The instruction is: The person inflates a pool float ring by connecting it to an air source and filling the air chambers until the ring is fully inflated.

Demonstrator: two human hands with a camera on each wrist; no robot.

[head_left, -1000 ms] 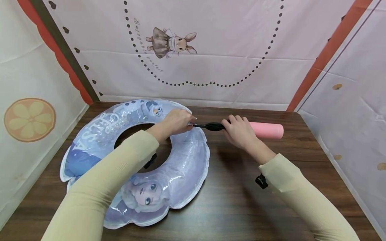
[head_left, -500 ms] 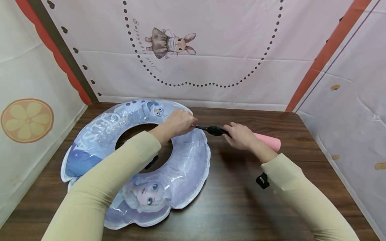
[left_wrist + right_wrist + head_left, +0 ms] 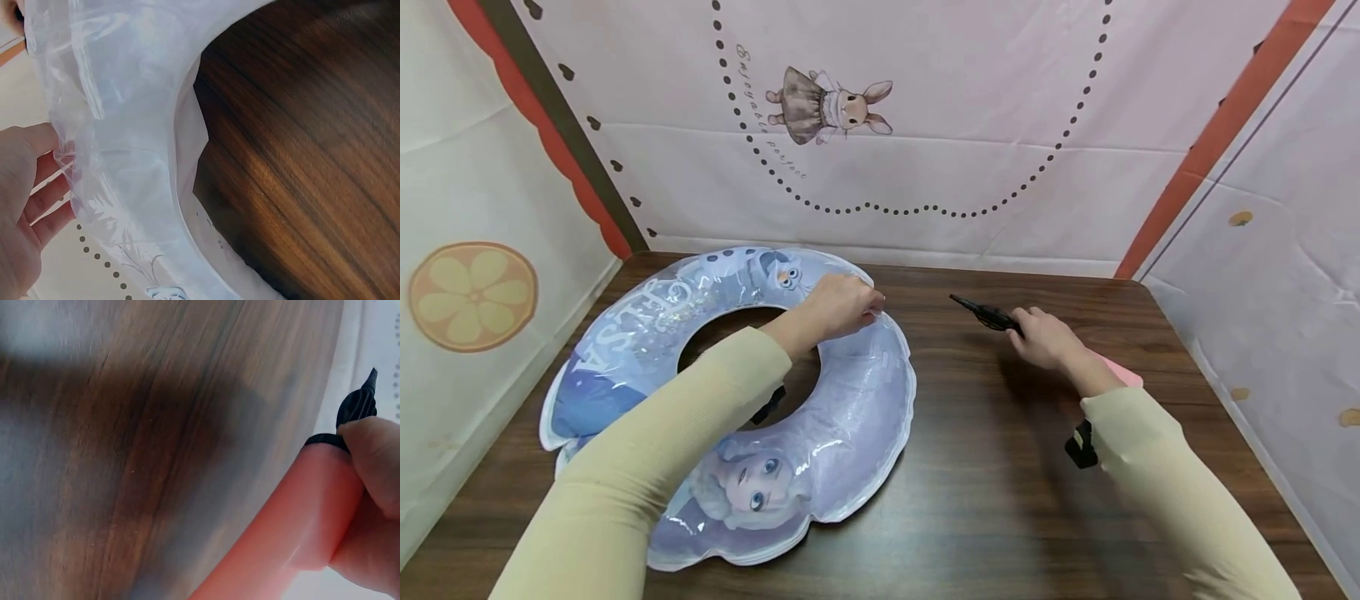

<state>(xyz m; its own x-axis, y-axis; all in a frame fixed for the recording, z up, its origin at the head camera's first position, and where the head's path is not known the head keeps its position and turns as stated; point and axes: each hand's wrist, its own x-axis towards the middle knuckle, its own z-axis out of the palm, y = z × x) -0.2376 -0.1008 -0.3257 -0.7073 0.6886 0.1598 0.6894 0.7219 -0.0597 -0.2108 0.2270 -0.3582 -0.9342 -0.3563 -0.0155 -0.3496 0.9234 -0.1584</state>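
An inflated swim ring with a cartoon print and the letters ELSA lies on the left of the table. My left hand pinches its far right part; the left wrist view has the fingers curled at the clear plastic edge, partly behind it. Whatever lies under the thumb is hidden. Off to the right, my right hand grips a pink hand pump just by its black collar. The pump's black nozzle points left and away, apart from the ring.
The dark wooden table is bordered by a printed cloth backdrop at the back and both sides. A black strap piece hangs at the right cuff; another shows under the left cuff.
The pump's nozzle has come away from the ring, and my right hand has drawn the pump right and nearer to me. My left hand has stayed at the ring's edge.
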